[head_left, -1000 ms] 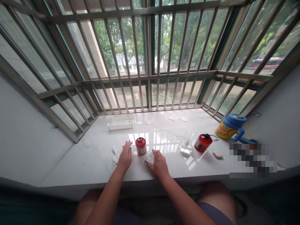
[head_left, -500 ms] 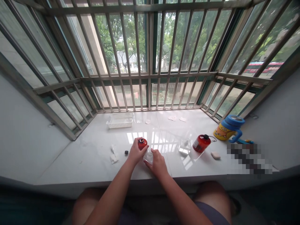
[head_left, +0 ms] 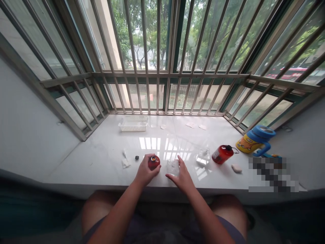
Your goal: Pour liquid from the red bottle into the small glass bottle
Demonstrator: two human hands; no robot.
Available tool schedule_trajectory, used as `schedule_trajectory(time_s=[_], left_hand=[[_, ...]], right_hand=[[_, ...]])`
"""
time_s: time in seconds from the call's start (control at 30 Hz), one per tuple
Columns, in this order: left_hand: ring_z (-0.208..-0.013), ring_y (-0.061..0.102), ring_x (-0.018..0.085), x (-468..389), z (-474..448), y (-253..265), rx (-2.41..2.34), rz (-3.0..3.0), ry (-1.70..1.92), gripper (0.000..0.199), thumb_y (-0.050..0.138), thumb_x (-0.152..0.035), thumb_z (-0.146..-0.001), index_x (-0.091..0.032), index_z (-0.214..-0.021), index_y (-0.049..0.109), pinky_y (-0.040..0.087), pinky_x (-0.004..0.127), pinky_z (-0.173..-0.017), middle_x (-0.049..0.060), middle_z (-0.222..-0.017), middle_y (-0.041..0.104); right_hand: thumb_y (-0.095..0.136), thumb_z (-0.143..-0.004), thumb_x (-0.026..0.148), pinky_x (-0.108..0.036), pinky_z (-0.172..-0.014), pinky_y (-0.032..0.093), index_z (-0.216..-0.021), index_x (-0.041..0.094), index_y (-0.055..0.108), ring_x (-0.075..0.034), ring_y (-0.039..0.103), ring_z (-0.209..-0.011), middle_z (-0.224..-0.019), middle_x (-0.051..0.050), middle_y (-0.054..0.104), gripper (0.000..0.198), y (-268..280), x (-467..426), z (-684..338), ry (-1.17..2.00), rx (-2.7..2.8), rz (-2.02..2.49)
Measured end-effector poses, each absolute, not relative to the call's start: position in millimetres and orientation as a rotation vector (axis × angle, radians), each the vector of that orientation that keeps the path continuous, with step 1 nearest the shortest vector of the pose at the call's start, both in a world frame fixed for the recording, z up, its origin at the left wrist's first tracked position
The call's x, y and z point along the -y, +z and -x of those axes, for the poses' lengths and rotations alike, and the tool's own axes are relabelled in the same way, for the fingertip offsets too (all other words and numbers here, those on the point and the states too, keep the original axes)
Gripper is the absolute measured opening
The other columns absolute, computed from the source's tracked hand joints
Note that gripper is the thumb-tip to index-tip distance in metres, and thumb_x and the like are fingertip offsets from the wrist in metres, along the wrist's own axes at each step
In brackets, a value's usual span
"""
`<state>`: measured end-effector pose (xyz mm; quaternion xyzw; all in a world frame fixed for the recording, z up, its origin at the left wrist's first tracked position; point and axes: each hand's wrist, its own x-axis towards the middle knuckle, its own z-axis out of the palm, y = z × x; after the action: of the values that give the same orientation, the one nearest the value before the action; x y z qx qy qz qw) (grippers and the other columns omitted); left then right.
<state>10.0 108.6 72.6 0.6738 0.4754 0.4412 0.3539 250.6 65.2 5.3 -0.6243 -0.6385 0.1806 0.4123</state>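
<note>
My left hand [head_left: 145,170] is closed around a small red bottle [head_left: 153,164]. The bottle is upright, its uncapped mouth facing up. To its right, a clear square container [head_left: 173,166] sits on the white counter [head_left: 101,159]. Around that container's right and near sides is my right hand [head_left: 183,174], thumb and fingers stretched apart; whether they still touch it is hard to see. A small black cap [head_left: 137,158] lies left of the red bottle. Farther right stand another clear container [head_left: 203,157] and a larger red bottle [head_left: 222,154] with a black top.
A white plastic basket [head_left: 133,124] is at the back left. Crumpled white tissue [head_left: 125,163] lies on the left, pale flat pieces [head_left: 190,125] toward the window. At right are a blue-and-yellow mug [head_left: 254,139], a pale stone-like piece [head_left: 236,168] and a blurred-out patch. Metal bars close off the window.
My hands have moved apart. The right hand's fingers have spread around the clear container, now away from the red bottle. The left hand keeps the bottle. The view has tilted down slightly.
</note>
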Motion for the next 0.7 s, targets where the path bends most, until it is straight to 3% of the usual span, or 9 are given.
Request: schedule_trajectory(time_s=[0.13, 0.3, 0.47, 0.57, 0.7], left_hand=[[-0.117, 0.072, 0.026, -113.2, -13.8, 68.2, -1.225, -1.749, 1.199, 0.054, 0.086, -0.033, -0.079, -0.024, -0.125, 0.059, 0.059, 0.045, -0.106, 0.01, -0.13, 0.07], [-0.119, 0.07, 0.026, -110.1, -12.8, 65.6, -1.227, -1.71, 1.164, 0.063, 0.091, -0.036, -0.075, -0.025, -0.127, 0.059, 0.058, 0.044, -0.107, 0.009, -0.132, 0.068], [-0.124, 0.067, 0.027, -113.2, -3.9, 78.3, -1.126, -1.844, 1.067, 0.058, 0.086, -0.029, -0.077, -0.026, -0.13, 0.062, 0.054, 0.045, -0.113, 0.009, -0.134, 0.064], [-0.129, 0.064, 0.03, -119.8, 11.4, 89.1, -1.117, -1.972, 0.924, 0.065, 0.089, -0.033, -0.076, -0.032, -0.137, 0.067, 0.051, 0.047, -0.117, 0.009, -0.136, 0.06], [-0.139, 0.061, 0.034, -124.9, 30.9, 95.1, -1.137, -1.947, 0.782, 0.093, 0.089, -0.039, -0.079, -0.036, -0.161, 0.045, 0.048, 0.052, -0.121, 0.011, -0.147, 0.061]], right_hand=[[0.089, -0.075, 0.057, -0.053, -0.112, 0.053, -0.159, 0.02, 0.035, -0.04, 0.059, -0.139, -0.15, -0.021, 0.057, 0.106, -10.5, -65.6, -227.0, 0.394, 1.403, 1.639], [0.085, -0.078, 0.056, -0.049, -0.109, 0.055, -0.149, 0.021, 0.043, -0.037, 0.062, -0.134, -0.147, -0.018, 0.06, 0.09, -6.0, -63.1, -215.6, 0.421, 1.301, 1.655], [0.079, -0.082, 0.049, -0.049, -0.108, 0.057, -0.155, 0.023, 0.041, -0.035, 0.064, -0.133, -0.147, -0.015, 0.062, 0.087, -2.4, -60.2, -223.5, 0.342, 1.432, 1.659], [0.072, -0.086, 0.044, -0.058, -0.117, 0.049, -0.161, 0.022, 0.035, -0.039, 0.053, -0.144, -0.156, -0.018, 0.054, 0.086, -3.0, -59.6, -232.2, 0.234, 1.605, 1.619], [0.065, -0.091, 0.037, -0.06, -0.123, 0.042, -0.162, 0.018, 0.032, -0.038, 0.049, -0.147, -0.155, -0.021, 0.052, 0.08, -6.1, -58.4, -237.7, 0.188, 1.604, 1.596]])
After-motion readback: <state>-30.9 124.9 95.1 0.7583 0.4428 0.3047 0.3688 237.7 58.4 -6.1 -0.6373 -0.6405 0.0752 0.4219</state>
